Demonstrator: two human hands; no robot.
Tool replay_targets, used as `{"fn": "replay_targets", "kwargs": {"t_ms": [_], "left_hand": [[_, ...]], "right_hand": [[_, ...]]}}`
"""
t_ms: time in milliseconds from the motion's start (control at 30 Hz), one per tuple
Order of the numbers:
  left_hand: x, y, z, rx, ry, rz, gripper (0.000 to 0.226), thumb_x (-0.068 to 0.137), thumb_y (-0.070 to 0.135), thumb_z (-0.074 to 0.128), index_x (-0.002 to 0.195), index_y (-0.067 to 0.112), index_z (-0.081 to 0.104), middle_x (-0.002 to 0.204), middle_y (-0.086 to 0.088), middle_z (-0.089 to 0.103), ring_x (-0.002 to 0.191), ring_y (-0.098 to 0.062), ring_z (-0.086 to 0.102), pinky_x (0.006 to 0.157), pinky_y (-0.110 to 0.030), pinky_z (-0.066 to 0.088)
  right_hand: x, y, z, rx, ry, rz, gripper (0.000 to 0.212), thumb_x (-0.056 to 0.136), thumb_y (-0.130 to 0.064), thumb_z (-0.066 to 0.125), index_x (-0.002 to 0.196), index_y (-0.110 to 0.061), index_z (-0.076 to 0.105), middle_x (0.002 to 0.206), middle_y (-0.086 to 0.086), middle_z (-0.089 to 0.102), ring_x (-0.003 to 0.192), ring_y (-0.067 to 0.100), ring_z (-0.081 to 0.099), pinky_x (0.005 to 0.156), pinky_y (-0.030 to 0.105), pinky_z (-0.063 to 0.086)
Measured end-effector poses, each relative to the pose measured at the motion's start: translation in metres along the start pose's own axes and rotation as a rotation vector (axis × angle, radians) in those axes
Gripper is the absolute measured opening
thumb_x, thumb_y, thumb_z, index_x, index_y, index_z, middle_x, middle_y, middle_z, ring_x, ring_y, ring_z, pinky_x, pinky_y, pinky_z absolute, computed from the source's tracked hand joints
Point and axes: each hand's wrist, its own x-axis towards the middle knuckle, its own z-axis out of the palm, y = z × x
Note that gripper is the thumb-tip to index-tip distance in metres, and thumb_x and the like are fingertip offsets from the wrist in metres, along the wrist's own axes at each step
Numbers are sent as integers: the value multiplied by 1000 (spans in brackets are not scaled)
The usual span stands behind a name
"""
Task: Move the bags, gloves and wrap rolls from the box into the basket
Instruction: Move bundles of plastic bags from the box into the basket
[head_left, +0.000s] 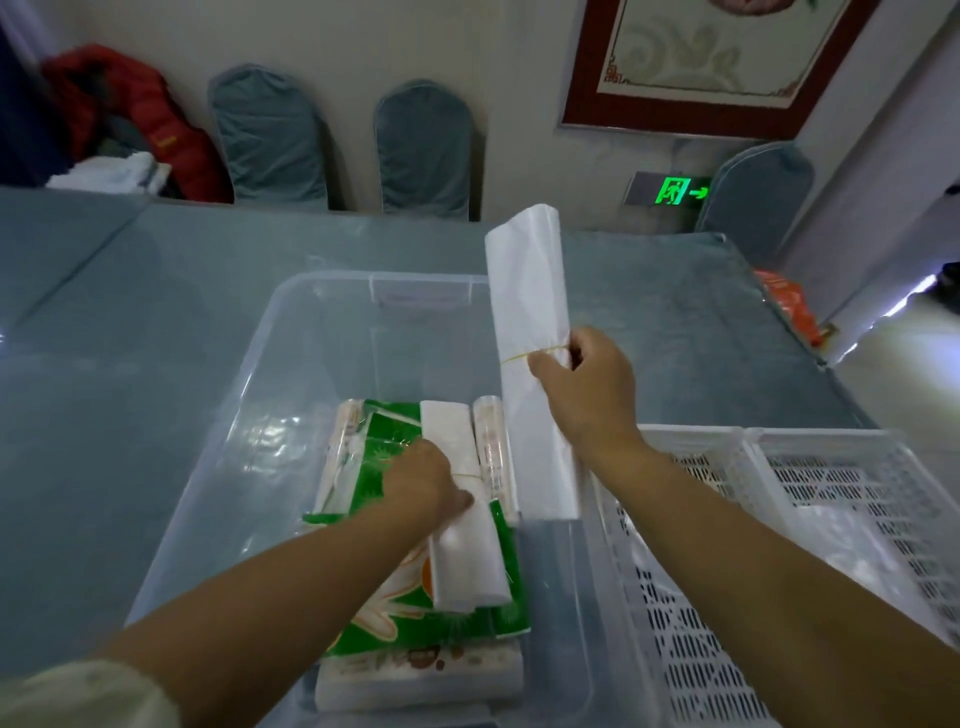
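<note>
While held clear above the clear plastic box (270, 364), a long white bundle of bags (530, 332), bound at mid-length by a yellow rubber band (524, 356), upright and slightly tilted, pinched at the band by the right hand (587, 384), grip closed around it. Lower end of that bundle hanging at the box's right wall, just beside the white slotted basket (727, 519) on the right. Down inside the box, left hand (426, 483) pressed onto a second white bag bundle (462, 519), fingers curled over it; whether fully clamped, cannot tell. Beneath it, green printed packs (384, 447); alongside, two wrap rolls (491, 452) in clear film, one on each side of the green packs. At the near end, a flat white pack (415, 680). Box and basket side by side, touching, on a grey-blue bench (130, 312). Beyond the far edge, blue chair backs (423, 150), a red jacket (145, 124) at far left.
</note>
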Motion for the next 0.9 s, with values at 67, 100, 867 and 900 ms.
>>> {"fn": "replay_targets", "kwargs": {"t_ms": [67,100,867,900], "left_hand": [[1,2,5,-94,4,-24,55,68,40,76,105,8,51,86,-1,53,74,-18,51,63,-28,42],[1,2,7,-126,8,-28,49,70,36,75,103,9,51,85,-1,53,74,-18,51,63,-28,42],[-59,-14,-142,-1634,-93,152,19,79,-9,60,97,-1,57,79,-15,71,57,-21,68,51,-33,58],[-64,-8,-144,-1659,-91,201,27,79,-10,59,104,-2,56,91,-18,70,66,-24,68,60,-36,59]], "right_hand": [[-1,2,1,7,11,-13,27,72,-25,65,68,-5,47,74,11,55,63,28,49,56,39,42],[-1,3,2,4,16,-27,27,72,-25,65,70,-6,47,75,11,56,65,29,51,57,40,45],[-15,-25,-5,217,-99,-9,27,75,-21,68,64,-15,44,63,-3,49,56,10,41,53,29,34],[-16,-29,-6,261,-118,9,25,74,-22,68,67,-12,46,65,-2,51,57,10,44,54,28,35]]}}
